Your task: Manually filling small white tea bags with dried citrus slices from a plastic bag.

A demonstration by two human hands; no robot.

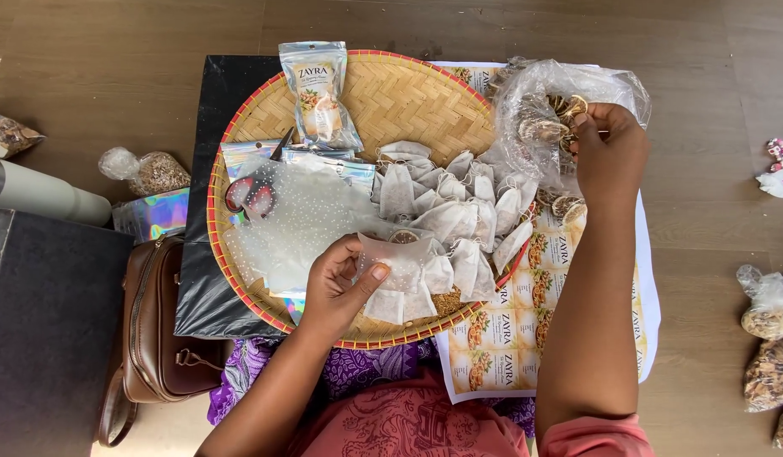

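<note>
Nearest me, left hand pinches a clear pouch over the tray; right hand, far right, fingers pinched inside the slice bag.

Woven tray sits centre; small pouches piled on its right half, sealed packet at the back. Clear bag right, sticker sheet beneath; handbag left.

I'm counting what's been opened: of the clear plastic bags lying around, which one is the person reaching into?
The clear bag of dried slices at the tray's upper right: the right hand is at its mouth. The others sit knotted on the floor.
</note>
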